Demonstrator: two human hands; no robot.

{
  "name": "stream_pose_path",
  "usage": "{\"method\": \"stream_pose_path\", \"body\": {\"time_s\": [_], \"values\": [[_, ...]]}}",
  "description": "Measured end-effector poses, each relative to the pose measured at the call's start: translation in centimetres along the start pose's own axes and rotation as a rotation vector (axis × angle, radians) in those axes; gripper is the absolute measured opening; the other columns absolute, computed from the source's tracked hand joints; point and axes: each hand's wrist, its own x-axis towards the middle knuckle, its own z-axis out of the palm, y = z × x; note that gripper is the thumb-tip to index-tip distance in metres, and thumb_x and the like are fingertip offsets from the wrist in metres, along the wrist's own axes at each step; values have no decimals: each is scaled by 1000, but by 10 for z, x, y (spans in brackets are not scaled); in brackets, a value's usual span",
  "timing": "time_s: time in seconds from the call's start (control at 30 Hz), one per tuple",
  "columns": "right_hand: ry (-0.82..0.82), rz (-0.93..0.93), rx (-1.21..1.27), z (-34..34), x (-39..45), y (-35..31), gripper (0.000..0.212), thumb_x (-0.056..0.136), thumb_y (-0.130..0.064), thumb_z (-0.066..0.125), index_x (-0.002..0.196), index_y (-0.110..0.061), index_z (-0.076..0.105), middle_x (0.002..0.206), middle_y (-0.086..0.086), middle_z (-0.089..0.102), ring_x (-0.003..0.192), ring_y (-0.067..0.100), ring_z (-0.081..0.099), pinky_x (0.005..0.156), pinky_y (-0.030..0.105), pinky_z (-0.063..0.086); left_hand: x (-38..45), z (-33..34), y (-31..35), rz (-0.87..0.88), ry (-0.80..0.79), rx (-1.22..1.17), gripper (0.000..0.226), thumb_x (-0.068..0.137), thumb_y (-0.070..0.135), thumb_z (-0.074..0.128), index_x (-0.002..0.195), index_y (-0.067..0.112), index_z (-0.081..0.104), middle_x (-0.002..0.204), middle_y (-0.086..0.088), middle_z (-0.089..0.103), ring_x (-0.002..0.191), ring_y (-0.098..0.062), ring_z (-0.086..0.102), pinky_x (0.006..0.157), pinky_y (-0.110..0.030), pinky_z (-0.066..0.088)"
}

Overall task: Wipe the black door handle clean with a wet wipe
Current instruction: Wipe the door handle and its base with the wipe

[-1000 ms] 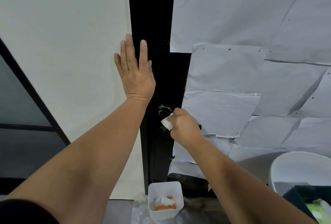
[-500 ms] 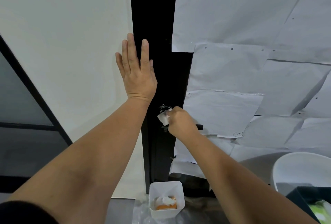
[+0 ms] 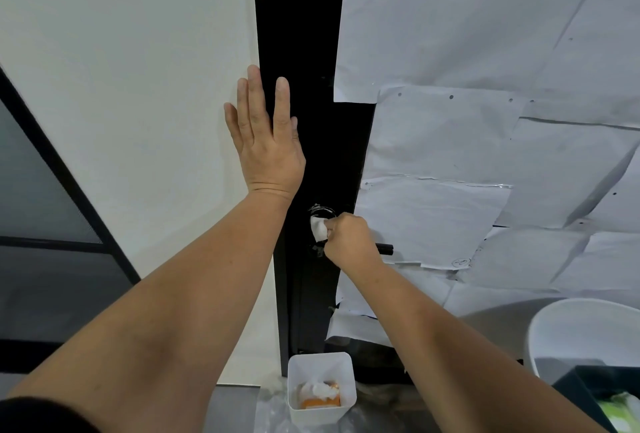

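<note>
**One hand wipes at the hub, the lever's length waits to the right**

One wipe (image 3: 318,227) is pinched in the curled fingers of the right hand (image 3: 349,240) and pressed against the round hub at the left end of the handle (image 3: 386,248). The handle's long axis is seen to run level, left to right; only its black right tip shows beyond the knuckles, the rest being hidden under the hand. The unwiped length is therefore judged to lie rightward from the grip. The left hand (image 3: 266,141) is laid flat, fingers straight, on the black door (image 3: 311,34) above the hub, partly over the wall edge; it is the farther of the two from the handle. Paper sheets (image 3: 450,141) are taped just behind the lever, so little clearance can be counted on there. Open room is offered to the right of the tip. A white tub (image 3: 322,366) stands below, well apart.
</note>
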Motion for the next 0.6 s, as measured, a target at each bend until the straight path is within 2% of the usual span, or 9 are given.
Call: {"method": "stream_pose_path", "body": {"time_s": [0.07,0.23,0.33,0.43,0.6], "values": [[-13,-27,-30,-3,-1,1,24,77,6,50,93,-1,67,89,11,53,82,27,56,61,19,37,0,0,0,2,5,6,47,99,12,49,142,12,28,144,-29,39,138,-38,29,115,-54,22],[42,-111,-107,0,-7,-3,32,75,8,54,103,-1,65,101,12,57,89,29,59,73,29,47,0,0,-1,5,-1,7,47,100,13,48,142,12,28,145,-28,39,138,-37,28,116,-53,20],[71,-256,-232,3,-23,0,36,62,14,56,91,-1,70,88,9,57,79,25,53,64,29,37,0,0,-1,3,-13,-3,45,101,15,45,142,12,27,145,-28,38,139,-37,28,116,-53,20],[137,-301,-299,2,-34,3,36,52,13,63,82,-4,71,77,5,55,67,21,49,61,26,29,1,-1,-1,-1,-19,-5,44,102,14,44,142,13,26,146,-28,37,139,-37,27,116,-54,19],[160,-284,-255,6,-37,-1,35,54,16,60,83,-4,66,84,6,55,72,21,49,58,25,36,1,-1,-1,7,-14,-4,46,101,13,46,142,13,27,145,-29,38,138,-38,28,115,-54,20]]}}
